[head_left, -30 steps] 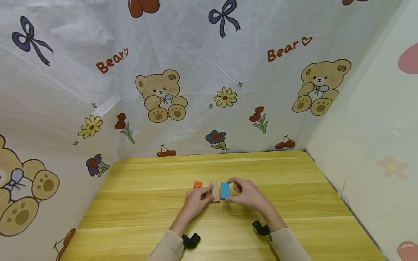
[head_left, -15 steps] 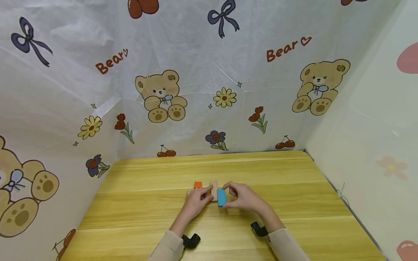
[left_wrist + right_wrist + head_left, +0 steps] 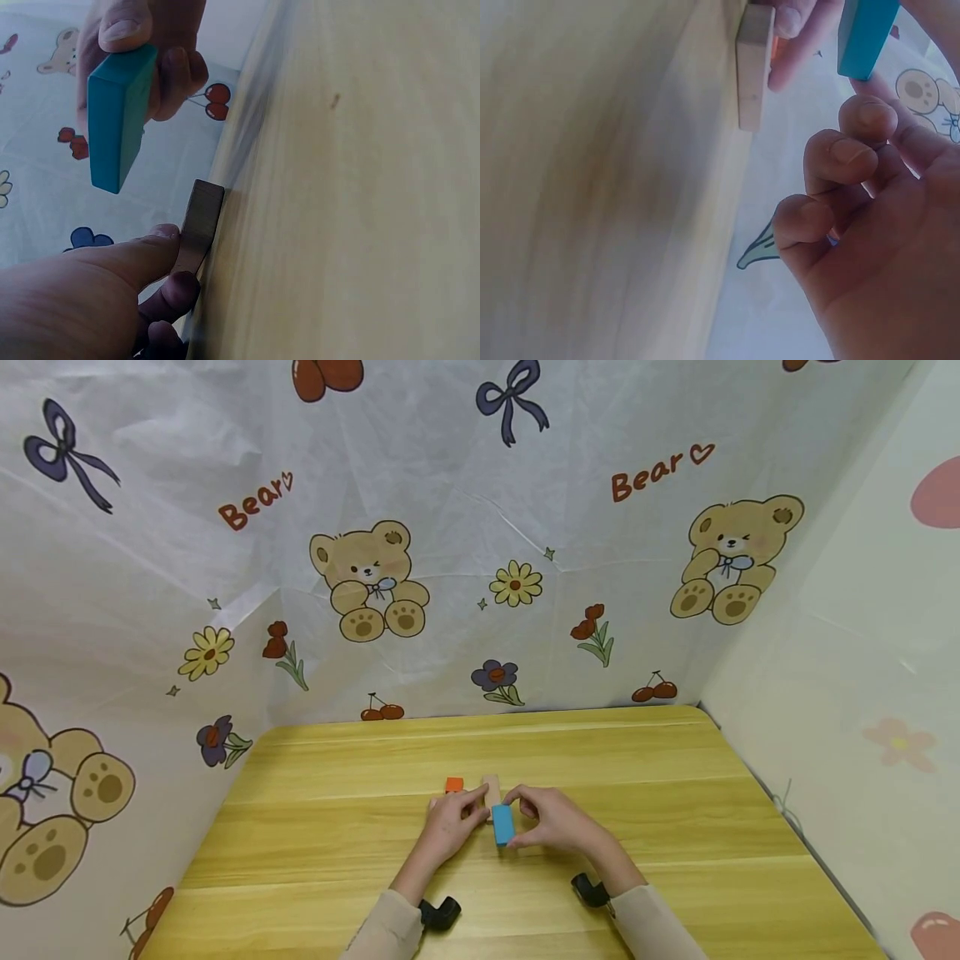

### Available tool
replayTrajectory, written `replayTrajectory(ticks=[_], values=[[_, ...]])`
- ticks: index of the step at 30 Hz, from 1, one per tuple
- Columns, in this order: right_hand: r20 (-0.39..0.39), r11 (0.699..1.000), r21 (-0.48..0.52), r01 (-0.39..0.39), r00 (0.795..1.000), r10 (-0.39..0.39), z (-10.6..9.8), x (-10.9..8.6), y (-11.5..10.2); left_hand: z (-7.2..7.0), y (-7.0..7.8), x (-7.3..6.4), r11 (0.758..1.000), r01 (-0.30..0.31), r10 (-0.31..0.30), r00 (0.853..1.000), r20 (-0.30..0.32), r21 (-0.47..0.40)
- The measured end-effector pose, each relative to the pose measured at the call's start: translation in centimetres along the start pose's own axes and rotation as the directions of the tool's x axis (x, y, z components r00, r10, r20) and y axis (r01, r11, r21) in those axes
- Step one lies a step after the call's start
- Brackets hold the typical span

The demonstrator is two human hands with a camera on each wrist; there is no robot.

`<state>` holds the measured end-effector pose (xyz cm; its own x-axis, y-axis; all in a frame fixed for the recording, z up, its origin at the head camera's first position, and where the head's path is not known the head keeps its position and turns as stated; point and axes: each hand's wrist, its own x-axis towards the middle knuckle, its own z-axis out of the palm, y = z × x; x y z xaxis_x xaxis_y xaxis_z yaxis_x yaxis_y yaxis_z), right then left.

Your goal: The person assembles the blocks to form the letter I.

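Note:
My right hand (image 3: 558, 820) pinches a blue rectangular block (image 3: 503, 825) between thumb and index finger at its two ends, the other fingers curled. The left wrist view shows this block (image 3: 120, 120) raised well off the table. A plain wooden block (image 3: 491, 787) lies on the table just beyond, its near end overlapped by the blue one in the head view. With thumb and index finger, my left hand (image 3: 447, 827) grips the wooden block along its left side. An orange block (image 3: 454, 785) sits just beyond the left hand, which partly hides it.
The wood-grain table (image 3: 337, 827) carries all the blocks near its middle. Behind it hangs a white bear-print cloth (image 3: 450, 610), continuing along the left. A pale wall covering (image 3: 825, 693) stands along the right side. Black wrist cameras (image 3: 441, 913) sit at both cuffs.
My right hand has lifted the blue block from beside the wooden one and carried it left and nearer to me. The left hand and the other blocks have stayed in place.

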<state>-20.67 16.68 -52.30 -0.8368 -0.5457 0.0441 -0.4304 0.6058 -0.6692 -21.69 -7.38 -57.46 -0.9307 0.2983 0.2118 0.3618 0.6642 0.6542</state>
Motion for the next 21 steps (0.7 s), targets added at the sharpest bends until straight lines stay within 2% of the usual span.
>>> replayTrajectory(ticks=[9, 21], values=[[0.041, 0.999, -0.013, -0.035, 0.999, 0.035, 0.65, 0.01, 0.02, 0.06, -0.02, 0.09, 1.000, 0.030, -0.030, 0.999, 0.023, 0.005], [0.055, 0.999, -0.032, -0.031, 0.998, 0.033, 1.10, 0.07, 0.22, -0.05, -0.03, 0.10, 1.000, 0.020, -0.020, 1.000, 0.018, -0.018]])
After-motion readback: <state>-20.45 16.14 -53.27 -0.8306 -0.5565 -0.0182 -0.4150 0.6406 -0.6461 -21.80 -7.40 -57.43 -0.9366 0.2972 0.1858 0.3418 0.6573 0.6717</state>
